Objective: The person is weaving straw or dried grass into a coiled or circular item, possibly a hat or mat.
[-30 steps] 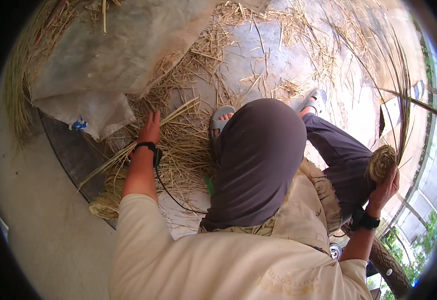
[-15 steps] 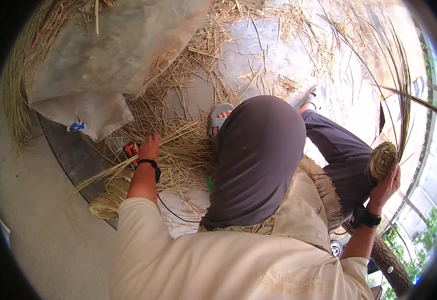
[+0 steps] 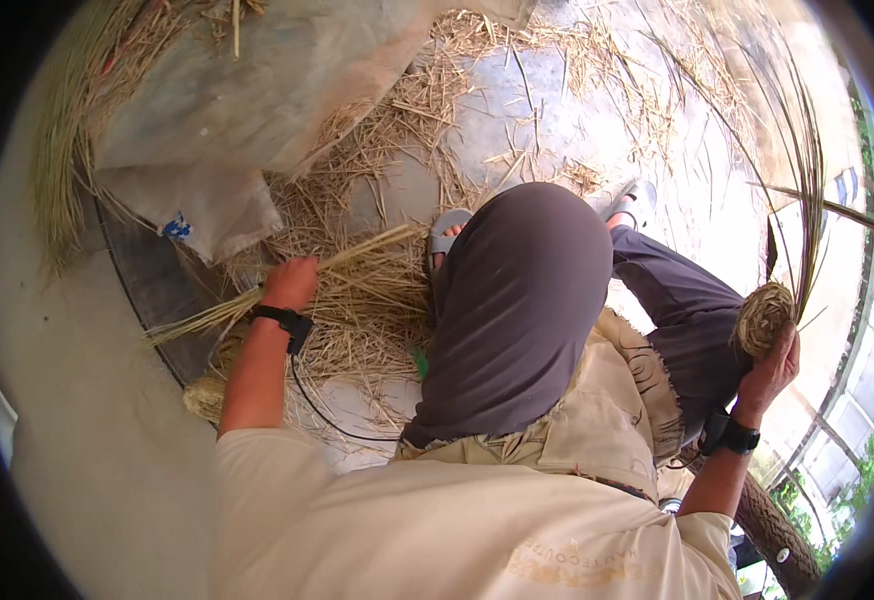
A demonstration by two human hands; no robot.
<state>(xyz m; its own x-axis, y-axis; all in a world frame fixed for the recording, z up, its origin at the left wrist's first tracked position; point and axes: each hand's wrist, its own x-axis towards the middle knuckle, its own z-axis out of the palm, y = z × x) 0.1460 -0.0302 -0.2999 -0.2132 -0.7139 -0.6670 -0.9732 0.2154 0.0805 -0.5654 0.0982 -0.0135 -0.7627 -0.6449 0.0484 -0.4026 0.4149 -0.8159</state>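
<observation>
My left hand point(image 3: 292, 282) is closed around a bundle of pale straw stalks point(image 3: 367, 243), whose ends stick out on both sides of the fist. Below it lies a heap of loose straw point(image 3: 372, 315). At the right, my right hand point(image 3: 772, 370) grips a small round woven straw coil point(image 3: 763, 318) by its lower right side. Long thin stalks point(image 3: 807, 200) rise from the coil. It sits against my right lower leg. Beside my left forearm lies a second straw roll point(image 3: 204, 398), partly hidden by the arm.
A large grey-white sheet point(image 3: 257, 90) covers the upper left, with a crumpled white plastic sack point(image 3: 227, 215) at its edge. Long green-yellow stalks point(image 3: 62, 170) hang at the far left. Straw scraps litter the floor point(image 3: 497, 110). A thin black cable point(image 3: 342, 428) runs from my left wristband.
My left hand has shifted slightly left and its fingers look more tightly closed over the stalks. The red object beside it is now hidden. My right hand keeps its hold on the coil.
</observation>
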